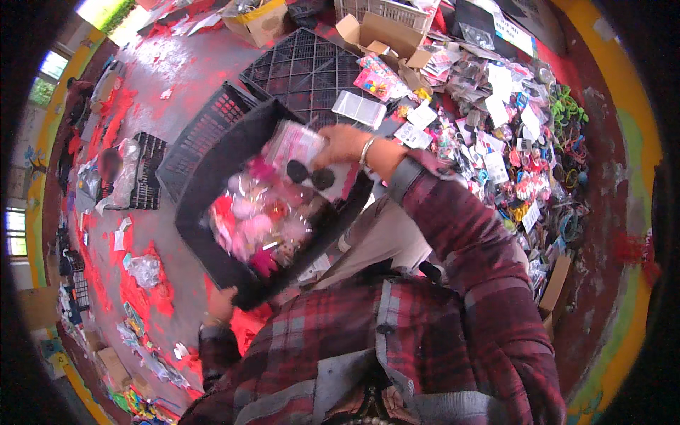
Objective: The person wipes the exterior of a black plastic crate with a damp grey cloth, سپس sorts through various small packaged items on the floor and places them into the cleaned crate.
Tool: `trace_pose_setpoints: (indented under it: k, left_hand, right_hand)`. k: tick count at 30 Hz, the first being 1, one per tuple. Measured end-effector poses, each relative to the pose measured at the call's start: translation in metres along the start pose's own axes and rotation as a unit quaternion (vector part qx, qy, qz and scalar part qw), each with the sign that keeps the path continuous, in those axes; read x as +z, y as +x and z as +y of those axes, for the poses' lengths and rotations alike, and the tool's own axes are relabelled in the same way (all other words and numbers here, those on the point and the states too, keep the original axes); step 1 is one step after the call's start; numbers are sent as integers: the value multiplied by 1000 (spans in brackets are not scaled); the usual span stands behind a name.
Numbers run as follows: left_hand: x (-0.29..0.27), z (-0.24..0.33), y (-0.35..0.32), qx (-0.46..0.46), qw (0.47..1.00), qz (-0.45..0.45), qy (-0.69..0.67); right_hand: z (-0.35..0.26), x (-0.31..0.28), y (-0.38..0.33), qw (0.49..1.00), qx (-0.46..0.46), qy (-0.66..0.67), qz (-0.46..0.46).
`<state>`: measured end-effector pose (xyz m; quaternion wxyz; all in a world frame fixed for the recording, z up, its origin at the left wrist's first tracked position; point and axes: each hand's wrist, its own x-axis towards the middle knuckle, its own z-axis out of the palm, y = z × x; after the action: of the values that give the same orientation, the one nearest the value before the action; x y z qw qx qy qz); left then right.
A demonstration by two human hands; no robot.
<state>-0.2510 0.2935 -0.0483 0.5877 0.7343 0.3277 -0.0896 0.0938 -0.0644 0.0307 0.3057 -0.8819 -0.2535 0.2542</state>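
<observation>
Above the centre of the frame an upturned black crate point(306, 71) shows its gridded base, and another black crate point(205, 131) leans just left of it. Farther left, a smaller black crate point(145, 173) sits on the grey floor point(177, 78), which is blotched with red paint. A crumpled clear plastic bag point(124, 177) rests against that small crate. At the top, an open cardboard box point(386, 35) stands beside a white basket point(386, 10), with a second cardboard box point(261, 23) to their left. Across the right side spreads a dense heap of small packaged trinkets point(510, 149), cards and coloured rings. A flat clear packet point(359, 108) lies near the heap's left edge.
</observation>
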Motion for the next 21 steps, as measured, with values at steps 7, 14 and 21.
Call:
trace_pose_setpoints:
  k: [7, 14, 21]
  left_hand:
    - [12, 189, 54, 90, 969, -160, -164]
    - [78, 298, 174, 79, 943, -225, -231]
    - [162, 329, 288, 37, 935, -190, -296]
  right_hand:
    - [-42, -156, -16, 990, -29, -97, 101]
    - [-12, -246, 56, 959, -78, -91, 258]
    - [74, -273, 191, 922, -33, -170, 345]
